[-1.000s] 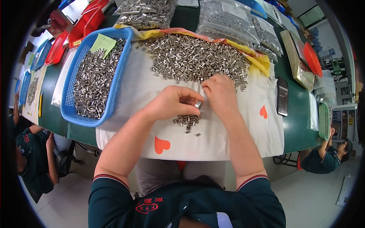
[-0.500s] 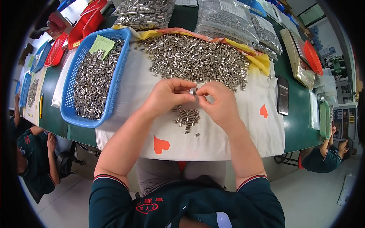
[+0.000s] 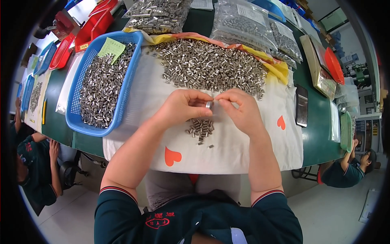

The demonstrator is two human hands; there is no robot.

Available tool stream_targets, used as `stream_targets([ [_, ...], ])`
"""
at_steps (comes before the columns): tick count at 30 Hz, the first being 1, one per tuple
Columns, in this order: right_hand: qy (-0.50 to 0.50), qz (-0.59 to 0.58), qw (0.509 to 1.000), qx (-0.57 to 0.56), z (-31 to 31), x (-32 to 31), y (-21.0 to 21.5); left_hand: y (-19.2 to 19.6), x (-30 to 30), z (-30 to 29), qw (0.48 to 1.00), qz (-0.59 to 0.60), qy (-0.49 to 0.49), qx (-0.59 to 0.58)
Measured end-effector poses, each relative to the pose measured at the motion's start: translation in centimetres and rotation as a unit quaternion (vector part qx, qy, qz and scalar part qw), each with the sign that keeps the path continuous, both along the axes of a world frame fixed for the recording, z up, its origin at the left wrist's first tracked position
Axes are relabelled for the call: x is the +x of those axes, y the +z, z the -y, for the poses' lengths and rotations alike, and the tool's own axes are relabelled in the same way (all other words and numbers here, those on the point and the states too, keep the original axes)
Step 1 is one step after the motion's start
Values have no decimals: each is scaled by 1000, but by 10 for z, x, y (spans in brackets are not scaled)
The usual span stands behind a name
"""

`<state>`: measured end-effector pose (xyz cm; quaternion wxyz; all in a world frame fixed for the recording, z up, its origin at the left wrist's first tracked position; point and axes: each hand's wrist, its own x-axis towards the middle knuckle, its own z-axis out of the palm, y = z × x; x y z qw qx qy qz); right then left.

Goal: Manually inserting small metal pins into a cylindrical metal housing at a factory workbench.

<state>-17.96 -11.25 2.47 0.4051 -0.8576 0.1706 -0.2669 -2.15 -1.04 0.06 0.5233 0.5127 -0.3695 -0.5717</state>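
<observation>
Between the thumb and fingers of my left hand is a small shiny metal ring, held up over the cloth. My right hand is just right of it, fingertips drawn together close to the ring. Whatever those fingertips may hold is too small to make out. Below the hands lies a small cluster of short metal sleeves on the white cloth. Beyond my hands spreads a large pile of similar sleeves.
On the left, a blue basket holds many sleeves and a green note. Plastic bags of metal parts line the back. A dark phone lies at right on the green table. Other people sit at both sides.
My right hand has shifted right, and its fingertips have drawn back from the metal ring. The left hand still holds the ring, now slightly lower and further right.
</observation>
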Motion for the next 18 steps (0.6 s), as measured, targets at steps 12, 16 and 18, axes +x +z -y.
stream_targets([
  [12,-167,-129,944,-252,-4,25,-31,10,-1,-4,988,137,-67,-13],
  [16,-164,-145,961,-168,0,17,-26,9,-2,-2,992,99,-76,-11],
  [18,-159,-158,965,-139,5,15,-25,9,-3,-2,988,135,-77,9],
])
